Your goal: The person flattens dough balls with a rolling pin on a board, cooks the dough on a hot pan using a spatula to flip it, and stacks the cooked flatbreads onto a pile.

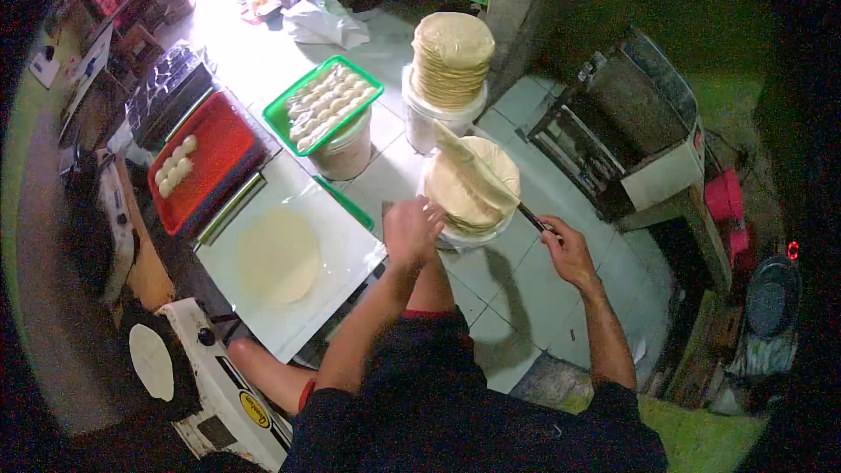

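Note:
My right hand (pixel 569 250) is closed around the dark handle (pixel 533 219) of a spatula. A thin flatbread (pixel 473 171) hangs folded over the spatula, which hides most of the blade. Directly beneath is a stack of round flatbreads (pixel 460 201) on a white bucket. My left hand (pixel 416 229) is beside the stack's left edge, its fingers loosely apart and holding nothing that I can see. To its left, a rolled-out dough round (pixel 280 256) lies on a white board (pixel 350 250). Another round (pixel 151 362) rests on a dark griddle of the white stove (pixel 232 385).
A taller flatbread stack (pixel 453 57) stands on a white bucket (pixel 416 127) behind. Dough balls fill a green tray (pixel 372 88) on another bucket. A red tray (pixel 215 153) holds several more balls. At right stands a metal-framed machine (pixel 653 166).

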Demonstrator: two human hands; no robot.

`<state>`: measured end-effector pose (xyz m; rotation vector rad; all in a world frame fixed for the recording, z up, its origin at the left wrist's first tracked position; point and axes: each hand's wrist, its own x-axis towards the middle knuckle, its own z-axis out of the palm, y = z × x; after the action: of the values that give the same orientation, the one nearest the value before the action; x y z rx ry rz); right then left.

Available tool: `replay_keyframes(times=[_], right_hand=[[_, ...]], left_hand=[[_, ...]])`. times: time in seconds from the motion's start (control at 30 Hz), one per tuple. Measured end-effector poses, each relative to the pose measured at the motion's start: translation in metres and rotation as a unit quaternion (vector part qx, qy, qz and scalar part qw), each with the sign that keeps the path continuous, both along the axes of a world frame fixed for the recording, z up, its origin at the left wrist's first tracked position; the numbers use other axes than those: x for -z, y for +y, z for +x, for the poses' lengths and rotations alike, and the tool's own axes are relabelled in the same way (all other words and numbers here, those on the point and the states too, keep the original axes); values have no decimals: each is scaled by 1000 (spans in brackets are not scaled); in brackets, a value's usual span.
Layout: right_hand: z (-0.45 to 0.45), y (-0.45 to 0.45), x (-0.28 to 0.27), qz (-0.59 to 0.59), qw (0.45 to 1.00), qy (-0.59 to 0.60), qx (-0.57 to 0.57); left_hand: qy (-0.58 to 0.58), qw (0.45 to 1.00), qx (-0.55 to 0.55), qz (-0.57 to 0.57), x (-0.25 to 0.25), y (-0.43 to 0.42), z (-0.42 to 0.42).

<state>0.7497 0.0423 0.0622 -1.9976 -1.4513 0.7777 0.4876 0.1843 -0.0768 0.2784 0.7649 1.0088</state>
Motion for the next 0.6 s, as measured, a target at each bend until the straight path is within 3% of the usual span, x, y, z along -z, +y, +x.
replay_keyframes(times=[0.07, 0.17, 0.2, 0.27, 0.33, 0.37, 0.43, 0.5, 0.6], right_hand=[[17, -4, -2, -27, 997, 73, 8], [47, 0, 11, -97, 982, 163, 26], [61, 3, 32, -103, 983, 155, 5], [86, 15, 81, -112, 984, 136, -39], [91, 25, 105, -86, 994, 27, -66], [92, 29, 114, -72, 994, -27, -79], [105, 34, 129, -39, 996, -37, -64], [109, 36, 133, -10, 997, -54, -50], [104, 40, 133, -11, 997, -78, -3]], left_hand=[[67, 996, -20, -64, -27, 0, 14], [198, 980, -20, 1, -84, -7, 20], [245, 969, -8, 22, -88, -8, 20], [323, 941, 0, 100, -43, -8, 20], [405, 899, 8, 170, -51, -14, 19], [448, 871, 12, 202, -106, -23, 19], [523, 825, 59, 207, -153, -26, 23], [562, 787, 39, 250, -107, -27, 36], [664, 665, -25, 341, 17, -25, 80]])
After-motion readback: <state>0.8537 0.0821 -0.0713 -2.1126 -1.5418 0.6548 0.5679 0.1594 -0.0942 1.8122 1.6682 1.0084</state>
